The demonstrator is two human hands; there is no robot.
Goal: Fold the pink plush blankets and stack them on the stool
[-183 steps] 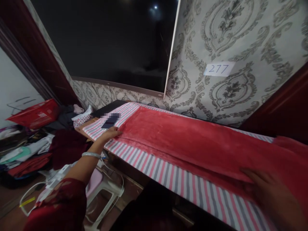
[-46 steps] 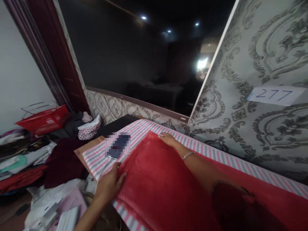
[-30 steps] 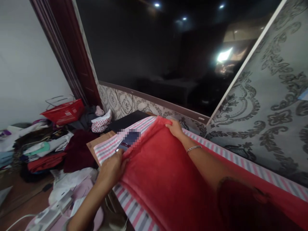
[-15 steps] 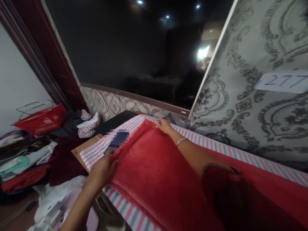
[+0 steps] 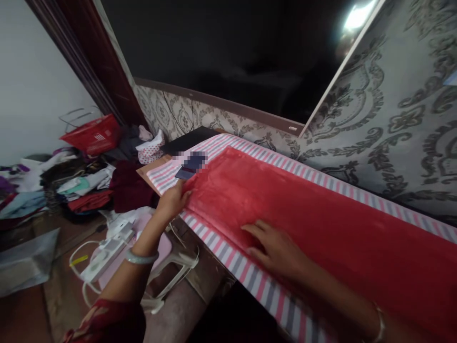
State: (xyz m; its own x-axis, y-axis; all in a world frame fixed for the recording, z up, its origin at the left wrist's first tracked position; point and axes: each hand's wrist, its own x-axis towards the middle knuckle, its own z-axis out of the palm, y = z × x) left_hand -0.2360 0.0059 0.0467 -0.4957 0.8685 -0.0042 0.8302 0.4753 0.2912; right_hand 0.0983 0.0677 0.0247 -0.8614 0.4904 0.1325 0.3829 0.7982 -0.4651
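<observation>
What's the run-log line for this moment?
left hand: on near corner of red cloth | right hand: flat on cloth's near edge | cloth: spread on striped cover | phone: beside corner

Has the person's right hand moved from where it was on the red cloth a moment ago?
Yes. The right hand has left the far edge of the red cloth beside the wallpapered wall. It now lies flat at the near edge, by the striped sheet.

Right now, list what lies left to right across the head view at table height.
Red basket → clothes pile → left hand → phone → right hand → red cloth.
</observation>
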